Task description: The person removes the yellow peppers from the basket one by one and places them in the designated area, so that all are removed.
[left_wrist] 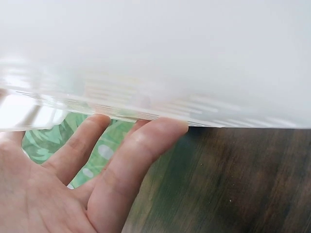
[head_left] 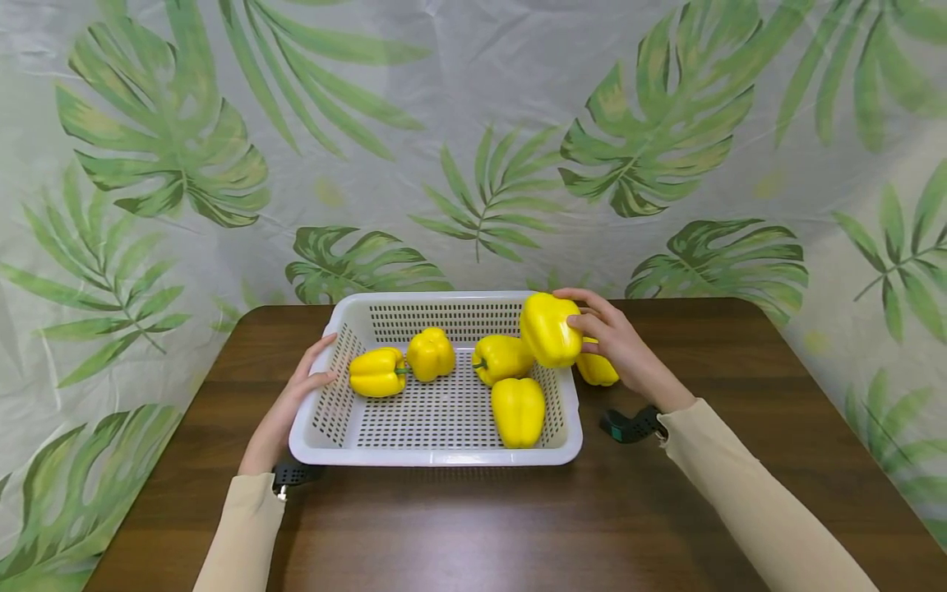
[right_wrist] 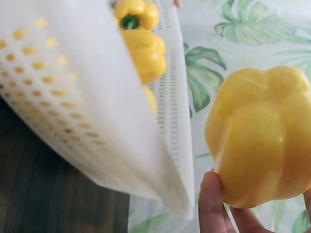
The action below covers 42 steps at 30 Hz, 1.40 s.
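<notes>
My right hand point(head_left: 617, 349) grips a yellow bell pepper point(head_left: 550, 330) above the right rim of a white perforated plastic basket point(head_left: 436, 457). In the right wrist view the fingertips press the lower sides of this pepper point(right_wrist: 265, 141), whose lobed end points up. Several more yellow bell peppers lie inside the basket, one at the left point(head_left: 376, 372) and one near the front right point(head_left: 518, 413). My left hand point(head_left: 284, 407) touches the basket's left rim, its fingers fairly straight in the left wrist view against the white wall point(left_wrist: 194, 58).
Another yellow bell pepper point(head_left: 596, 368) lies on the brown wooden table point(head_left: 459, 534) just right of the basket, partly hidden by my right hand. A leaf-patterned cloth point(head_left: 488, 148) hangs behind the table. Each wrist wears a black band point(head_left: 632, 425).
</notes>
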Each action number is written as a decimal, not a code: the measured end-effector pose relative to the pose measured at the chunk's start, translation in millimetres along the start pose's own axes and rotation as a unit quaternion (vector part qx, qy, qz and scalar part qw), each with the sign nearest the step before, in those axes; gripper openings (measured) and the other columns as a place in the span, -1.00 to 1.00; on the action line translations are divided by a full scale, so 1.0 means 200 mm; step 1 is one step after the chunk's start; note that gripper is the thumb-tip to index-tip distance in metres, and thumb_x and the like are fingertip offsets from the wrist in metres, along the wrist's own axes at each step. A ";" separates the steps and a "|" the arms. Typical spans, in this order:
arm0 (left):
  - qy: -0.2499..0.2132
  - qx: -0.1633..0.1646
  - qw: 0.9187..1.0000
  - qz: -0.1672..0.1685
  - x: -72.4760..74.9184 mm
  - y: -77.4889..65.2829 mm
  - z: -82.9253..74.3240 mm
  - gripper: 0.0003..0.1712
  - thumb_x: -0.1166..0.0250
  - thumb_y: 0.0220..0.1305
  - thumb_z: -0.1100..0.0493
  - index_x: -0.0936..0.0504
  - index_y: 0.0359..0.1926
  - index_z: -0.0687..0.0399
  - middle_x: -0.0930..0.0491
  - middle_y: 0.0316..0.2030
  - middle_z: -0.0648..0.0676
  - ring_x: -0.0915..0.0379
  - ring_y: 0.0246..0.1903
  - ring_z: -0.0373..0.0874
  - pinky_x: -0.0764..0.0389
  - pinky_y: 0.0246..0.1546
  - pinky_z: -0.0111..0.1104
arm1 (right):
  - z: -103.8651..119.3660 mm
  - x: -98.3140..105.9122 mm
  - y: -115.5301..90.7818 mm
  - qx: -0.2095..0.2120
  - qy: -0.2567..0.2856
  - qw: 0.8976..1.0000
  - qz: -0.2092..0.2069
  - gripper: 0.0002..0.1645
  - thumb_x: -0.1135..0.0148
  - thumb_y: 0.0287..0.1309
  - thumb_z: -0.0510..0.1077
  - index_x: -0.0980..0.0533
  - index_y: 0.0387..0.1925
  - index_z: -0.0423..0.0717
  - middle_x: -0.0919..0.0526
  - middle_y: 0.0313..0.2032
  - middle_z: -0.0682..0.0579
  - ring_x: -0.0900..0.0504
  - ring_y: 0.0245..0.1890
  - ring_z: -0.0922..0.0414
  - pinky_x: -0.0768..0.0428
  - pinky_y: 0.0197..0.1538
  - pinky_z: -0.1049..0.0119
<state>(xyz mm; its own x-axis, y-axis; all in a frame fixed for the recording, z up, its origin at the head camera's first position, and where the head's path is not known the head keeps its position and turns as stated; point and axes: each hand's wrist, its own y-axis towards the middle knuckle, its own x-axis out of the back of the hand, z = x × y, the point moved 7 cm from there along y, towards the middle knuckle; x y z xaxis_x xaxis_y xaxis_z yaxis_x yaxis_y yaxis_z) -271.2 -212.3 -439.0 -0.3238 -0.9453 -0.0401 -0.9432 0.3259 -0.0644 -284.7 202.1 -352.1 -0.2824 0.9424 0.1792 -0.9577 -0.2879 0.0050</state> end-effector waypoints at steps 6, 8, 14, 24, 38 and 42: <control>0.000 -0.006 1.000 -0.001 0.01 0.01 0.00 -0.31 0.15 0.47 0.20 0.15 0.49 -0.33 0.26 0.45 0.22 -0.07 0.20 0.37 -0.47 -0.08 0.03 | -0.03 0.06 -0.03 0.009 0.006 1.000 -0.022 -0.49 0.04 0.39 -0.07 -0.27 0.33 -0.02 -0.30 0.23 -0.15 -0.47 0.00 0.01 -0.56 -0.08 0.20; 0.000 -0.006 1.000 -0.001 0.01 0.01 0.00 -0.31 0.15 0.47 0.19 0.15 0.49 -0.33 0.27 0.46 0.22 -0.06 0.21 0.36 -0.47 -0.08 0.02 | -0.04 0.09 -0.04 0.012 0.006 0.999 -0.033 -0.50 0.04 0.39 -0.08 -0.28 0.31 -0.02 -0.31 0.21 -0.15 -0.48 -0.02 0.03 -0.57 -0.09 0.22; 0.007 -0.006 1.000 0.000 0.01 0.01 0.00 -0.32 0.15 0.47 0.19 0.15 0.48 -0.33 0.27 0.45 0.21 -0.07 0.19 0.38 -0.48 -0.09 0.02 | -0.06 0.16 -0.06 0.025 0.004 0.998 -0.054 -0.54 0.06 0.40 -0.08 -0.31 0.29 0.01 -0.35 0.16 -0.13 -0.49 -0.06 0.08 -0.57 -0.11 0.27; 0.006 -0.008 1.000 -0.001 0.01 0.01 0.00 -0.31 0.16 0.45 0.20 0.15 0.48 -0.32 0.27 0.45 0.24 -0.06 0.20 0.38 -0.47 -0.10 0.03 | -0.13 0.26 -0.10 0.033 0.001 0.996 -0.081 -0.58 0.07 0.42 -0.09 -0.34 0.26 0.03 -0.39 0.10 -0.05 -0.50 -0.07 0.14 -0.58 -0.15 0.33; -0.018 -0.035 0.999 -0.003 0.01 0.04 -0.01 -0.30 0.18 0.40 0.31 0.04 0.47 -0.30 0.25 0.45 0.31 0.01 0.26 0.32 -0.47 -0.05 -0.16 | -0.25 0.46 -0.19 0.049 0.002 0.991 -0.123 -0.60 0.05 0.42 -0.16 -0.37 0.24 -0.01 -0.51 -0.06 0.13 -0.50 -0.18 0.23 -0.57 -0.25 0.40; -0.012 -0.026 1.000 -0.006 0.01 0.05 0.00 -0.30 0.18 0.41 0.28 0.06 0.47 -0.30 0.23 0.45 0.30 -0.01 0.25 0.33 -0.48 -0.06 -0.14 | -0.29 0.51 -0.20 0.049 -0.003 0.989 -0.137 -0.59 0.06 0.41 -0.18 -0.37 0.24 -0.01 -0.52 -0.07 0.17 -0.51 -0.20 0.25 -0.56 -0.28 0.41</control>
<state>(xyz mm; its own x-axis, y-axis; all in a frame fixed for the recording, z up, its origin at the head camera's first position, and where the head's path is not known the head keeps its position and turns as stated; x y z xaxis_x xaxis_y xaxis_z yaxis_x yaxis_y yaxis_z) -280.4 -211.4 -438.9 -0.3112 -0.9483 -0.0629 -0.9498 0.3126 -0.0131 -278.6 320.5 -390.8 -0.0132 0.9863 0.1642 -0.9880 -0.0381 0.1495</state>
